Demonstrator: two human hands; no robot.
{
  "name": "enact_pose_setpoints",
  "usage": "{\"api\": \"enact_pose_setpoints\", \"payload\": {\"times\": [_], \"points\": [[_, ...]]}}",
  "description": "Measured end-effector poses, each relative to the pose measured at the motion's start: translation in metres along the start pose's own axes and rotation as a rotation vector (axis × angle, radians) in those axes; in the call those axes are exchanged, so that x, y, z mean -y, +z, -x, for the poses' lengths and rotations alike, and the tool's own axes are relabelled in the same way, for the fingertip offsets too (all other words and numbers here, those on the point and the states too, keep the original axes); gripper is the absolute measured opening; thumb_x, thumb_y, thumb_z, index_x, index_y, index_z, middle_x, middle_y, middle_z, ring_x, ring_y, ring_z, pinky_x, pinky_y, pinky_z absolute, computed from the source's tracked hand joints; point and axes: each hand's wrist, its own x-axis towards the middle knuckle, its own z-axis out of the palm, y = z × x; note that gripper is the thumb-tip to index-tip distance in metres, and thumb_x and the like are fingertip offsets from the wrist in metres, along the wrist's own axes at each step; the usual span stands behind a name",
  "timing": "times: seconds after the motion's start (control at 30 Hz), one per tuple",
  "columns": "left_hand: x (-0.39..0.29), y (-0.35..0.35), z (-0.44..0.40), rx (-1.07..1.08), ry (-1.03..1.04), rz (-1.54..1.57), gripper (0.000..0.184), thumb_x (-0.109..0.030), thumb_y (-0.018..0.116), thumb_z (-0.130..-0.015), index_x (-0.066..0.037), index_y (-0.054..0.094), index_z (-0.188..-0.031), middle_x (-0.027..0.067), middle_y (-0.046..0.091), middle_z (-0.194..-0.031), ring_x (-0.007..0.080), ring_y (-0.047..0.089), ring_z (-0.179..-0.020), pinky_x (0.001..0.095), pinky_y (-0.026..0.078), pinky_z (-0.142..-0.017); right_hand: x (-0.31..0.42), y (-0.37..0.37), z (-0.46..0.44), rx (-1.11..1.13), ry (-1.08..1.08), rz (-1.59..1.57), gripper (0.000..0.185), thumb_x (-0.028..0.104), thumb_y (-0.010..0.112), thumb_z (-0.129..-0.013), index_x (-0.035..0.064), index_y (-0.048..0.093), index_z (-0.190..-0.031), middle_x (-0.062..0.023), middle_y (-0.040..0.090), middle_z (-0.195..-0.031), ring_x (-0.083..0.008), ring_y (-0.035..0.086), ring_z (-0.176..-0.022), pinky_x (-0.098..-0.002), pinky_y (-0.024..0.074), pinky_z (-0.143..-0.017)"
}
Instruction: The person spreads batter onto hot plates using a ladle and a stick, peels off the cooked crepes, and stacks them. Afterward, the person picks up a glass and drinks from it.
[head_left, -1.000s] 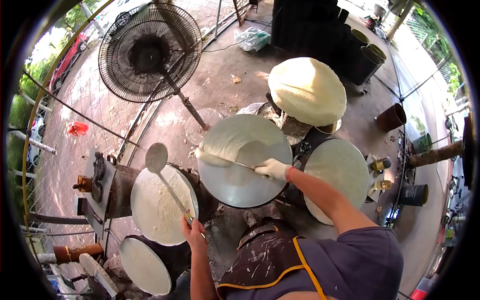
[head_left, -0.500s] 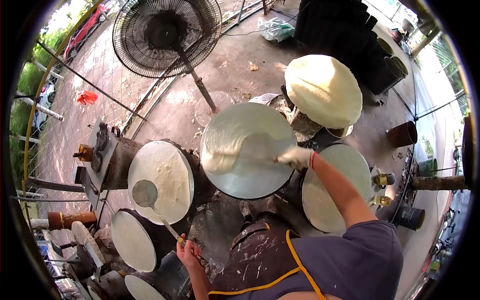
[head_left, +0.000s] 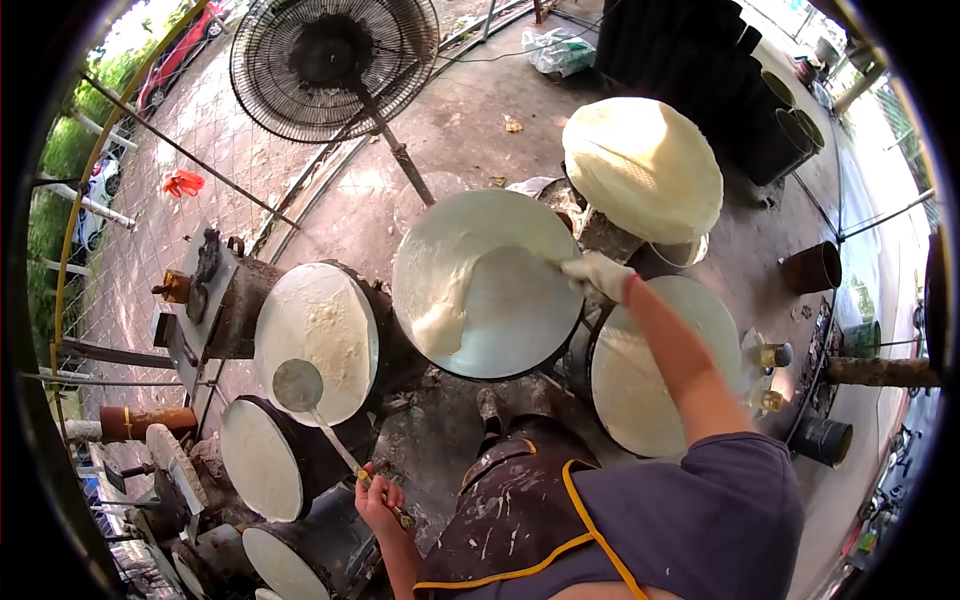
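My left hand is closed around the long handle of a ladle. Its round, flat-looking bowl hangs over the batter-coated left griddle. My right hand, in a white glove, is at the right rim of the middle round griddle. Its fingers are closed on what looks like a flat spreader, blurred and partly hidden. Pale wet batter lies thick on that griddle's left side, with a thin film along the back; its centre and right look nearly bare.
A coated griddle stands at right, others at lower left. A stack of thin pale sheets sits behind to the right. A pedestal fan stands at the back, dark cylinders at the back right.
My right hand has moved up and slightly right with the spreader, leaving a bare patch and batter heaped at left. The ladle stays over the left griddle; the view has shifted slightly.
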Motion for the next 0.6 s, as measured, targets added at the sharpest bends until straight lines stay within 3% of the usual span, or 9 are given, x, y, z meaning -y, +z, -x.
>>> {"api": "enact_pose_setpoints", "payload": {"times": [0.03, 0.2, 0.27, 0.33, 0.4, 0.43, 0.47, 0.53, 0.6], "points": [[0.003, 0.001, 0.004, -0.011, -0.020, 0.008, 0.030, -0.005, 0.048, -0.091, 0.001, 0.048, -0.120, 0.0007, 0.046, -0.070, 0.0068, 0.035, -0.044, 0.0240, 0.031, -0.040, 0.006, 0.012, -0.012, -0.160, -0.028, -0.262, 0.042, 0.050, 0.067, -0.077, 0.0081, 0.065, -0.080, -0.0006, 0.058, -0.070, -0.0112, 0.048, -0.049, -0.0272, 0.0354, -0.040], [0.014, -0.001, 0.019, 0.037, -0.089, 0.041, 0.026, -0.005, 0.048, -0.090, -0.002, 0.051, -0.116, 0.0003, 0.044, -0.068, 0.0066, 0.036, -0.043, 0.0235, 0.032, -0.039, 0.015, 0.057, -0.002, 0.257, 0.082, 0.234, 0.041, 0.049, 0.069, -0.075, 0.0105, 0.068, -0.088, -0.0042, 0.059, -0.072, -0.0167, 0.054, -0.056, -0.0344, 0.0416, -0.043], [0.014, -0.007, 0.022, 0.096, -0.088, 0.030, 0.026, -0.004, 0.048, -0.090, -0.002, 0.052, -0.115, 0.0003, 0.045, -0.069, 0.0064, 0.036, -0.043, 0.0232, 0.031, -0.039, 0.007, 0.043, 0.014, 0.344, 0.133, 0.254, 0.037, 0.048, 0.068, -0.078, 0.0120, 0.069, -0.089, -0.0030, 0.057, -0.065, -0.0138, 0.048, -0.046, -0.0317, 0.0365, -0.038], [0.009, -0.006, 0.026, 0.099, -0.100, 0.056, 0.025, -0.005, 0.048, -0.089, -0.003, 0.053, -0.114, 0.0005, 0.046, -0.069, 0.0064, 0.036, -0.043, 0.0229, 0.031, -0.040, -0.010, 0.040, 0.016, 0.091, 0.190, 0.106, 0.034, 0.045, 0.066, -0.082, 0.0120, 0.067, -0.091, -0.0018, 0.055, -0.061, -0.0105, 0.043, -0.040, -0.0285, 0.0303, -0.035], [0.009, -0.016, 0.025, 0.132, -0.128, 0.075, 0.025, -0.005, 0.048, -0.089, -0.003, 0.053, -0.113, 0.0006, 0.046, -0.069, 0.0064, 0.036, -0.043, 0.0228, 0.031, -0.040, -0.026, 0.048, 0.018, -0.118, 0.171, -0.284, 0.033, 0.044, 0.064, -0.083, 0.0125, 0.064, -0.093, -0.0012, 0.054, -0.060, -0.0081, 0.039, -0.040, -0.0265, 0.0266, -0.035], [0.009, -0.021, 0.023, 0.151, -0.141, 0.072, 0.025, -0.005, 0.047, -0.090, -0.002, 0.053, -0.114, 0.0009, 0.046, -0.070, 0.0062, 0.036, -0.044, 0.0230, 0.031, -0.040, -0.029, 0.059, 0.025, -0.190, 0.163, -0.200, 0.031, 0.042, 0.063, -0.085, 0.0129, 0.062, -0.094, -0.0005, 0.053, -0.060, -0.0087, 0.039, -0.040, -0.0269, 0.0277, -0.035], [0.008, -0.026, 0.021, 0.163, -0.160, 0.080, 0.026, -0.005, 0.047, -0.089, -0.001, 0.053, -0.114, 0.0010, 0.046, -0.070, 0.0063, 0.036, -0.044, 0.0232, 0.032, -0.040, -0.031, 0.075, 0.031, -0.162, 0.152, -0.033, 0.030, 0.039, 0.062, -0.085, 0.0132, 0.064, -0.101, -0.0008, 0.053, -0.062, -0.0096, 0.039, -0.040, -0.0276, 0.0291, -0.036], [0.003, -0.035, 0.019, 0.183, -0.201, 0.096, 0.026, -0.004, 0.046, -0.089, -0.001, 0.052, -0.115, 0.0011, 0.047, -0.070, 0.0063, 0.036, -0.044, 0.0235, 0.032, -0.041, -0.047, 0.098, 0.051, 0.066, 0.142, -0.006, 0.036, 0.036, 0.062, -0.084, 0.0146, 0.063, -0.113, -0.0008, 0.052, -0.063, -0.0104, 0.039, -0.041, -0.0278, 0.0310, -0.037], [0.000, -0.055, 0.015, 0.227, -0.214, 0.089, 0.030, -0.004, 0.045, -0.089, 0.000, 0.049, -0.119, 0.0020, 0.047, -0.069, 0.0067, 0.037, -0.043, 0.0240, 0.032, -0.040, -0.070, 0.114, 0.063, 0.135, 0.233, -0.114, 0.045, 0.035, 0.063, -0.084, 0.0185, 0.058, -0.125, 0.0001, 0.050, -0.066, -0.0095, 0.039, -0.043, -0.0255, 0.0308, -0.038]]}}
